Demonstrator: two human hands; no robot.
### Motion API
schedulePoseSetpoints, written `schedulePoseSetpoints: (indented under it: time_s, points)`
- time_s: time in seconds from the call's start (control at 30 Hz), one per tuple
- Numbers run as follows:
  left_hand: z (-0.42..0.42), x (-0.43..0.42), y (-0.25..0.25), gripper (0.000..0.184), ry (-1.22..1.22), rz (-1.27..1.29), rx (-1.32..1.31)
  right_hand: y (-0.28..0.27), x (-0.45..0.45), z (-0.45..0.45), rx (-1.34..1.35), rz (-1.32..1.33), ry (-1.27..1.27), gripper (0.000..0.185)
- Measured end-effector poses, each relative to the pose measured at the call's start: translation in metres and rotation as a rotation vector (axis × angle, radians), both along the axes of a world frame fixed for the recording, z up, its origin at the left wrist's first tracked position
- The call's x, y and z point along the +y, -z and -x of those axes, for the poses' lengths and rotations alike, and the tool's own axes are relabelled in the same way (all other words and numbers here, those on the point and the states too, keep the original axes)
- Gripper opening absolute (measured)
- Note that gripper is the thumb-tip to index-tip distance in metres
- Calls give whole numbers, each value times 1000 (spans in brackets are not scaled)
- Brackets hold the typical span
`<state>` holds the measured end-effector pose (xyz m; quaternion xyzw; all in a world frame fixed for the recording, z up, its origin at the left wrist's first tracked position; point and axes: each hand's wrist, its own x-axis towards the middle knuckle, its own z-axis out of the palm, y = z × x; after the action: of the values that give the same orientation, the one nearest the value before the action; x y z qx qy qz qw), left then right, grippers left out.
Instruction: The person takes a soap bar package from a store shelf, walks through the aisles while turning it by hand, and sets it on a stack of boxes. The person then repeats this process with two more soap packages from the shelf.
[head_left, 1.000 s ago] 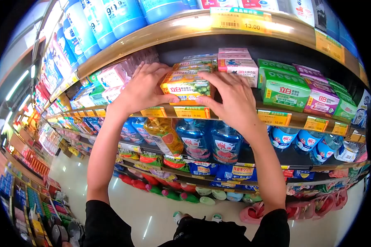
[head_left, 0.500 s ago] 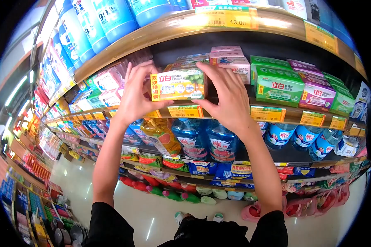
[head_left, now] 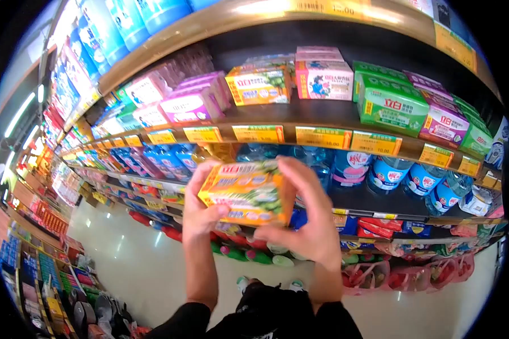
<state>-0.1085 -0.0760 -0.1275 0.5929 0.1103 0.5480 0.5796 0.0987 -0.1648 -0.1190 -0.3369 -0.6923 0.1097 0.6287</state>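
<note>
An orange soap box (head_left: 246, 192) with green printing is held in the air in front of the lower shelves, between both hands. My left hand (head_left: 202, 209) grips its left end, thumb on the front face. Around the right end curves my right hand (head_left: 305, 214), with fingers at the top and thumb near the bottom edge. Similar orange boxes (head_left: 258, 85) stand on the shelf above. Purple boxes (head_left: 195, 101) are to their left, and pink-and-white boxes (head_left: 324, 78) to their right.
Green boxes (head_left: 391, 105) stand farther right behind the shelf edge with yellow price tags (head_left: 258, 134). Blue-labelled bottles (head_left: 387, 173) fill the shelf below. Large blue bottles (head_left: 127, 22) are at the upper left. Pink baskets (head_left: 367, 276) sit near the floor (head_left: 130, 254).
Both hands have brought the orange box down and away from the shelf, and it has tilted. The purple boxes and the remaining orange boxes now show more fully.
</note>
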Motion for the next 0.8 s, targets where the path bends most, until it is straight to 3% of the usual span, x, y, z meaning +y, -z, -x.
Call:
schedulePoseSetpoints:
  time_s: [0.07, 0.17, 0.23, 0.4, 0.53, 0.63, 0.77, 0.8]
  points:
    - [-2, -7, 44, 81, 101, 185, -141, 16, -13, -1, -133, 96, -80, 101]
    - [4, -4, 105, 83, 216, 397, -173, 47, -18, 6, -64, 265, -123, 101]
    - [4, -10, 118, 87, 244, 503, -104, 55, -18, 10, -8, 324, -56, 99]
    - [4, -8, 120, 90, 340, 472, -10, 63, -11, 9, 23, 262, 28, 90]
    - [3, -22, 117, 104, 135, 552, -7, 71, -7, 19, 113, 235, 136, 84]
    - [13, -20, 121, 103, 370, 406, -194, 81, -2, 28, 219, 259, 184, 79]
    - [31, -25, 122, 108, -7, 304, 280, 88, 0, 37, 315, 272, 156, 80]
    - [27, -26, 118, 111, 55, 330, 142, 89, -1, 40, 339, 279, 145, 82]
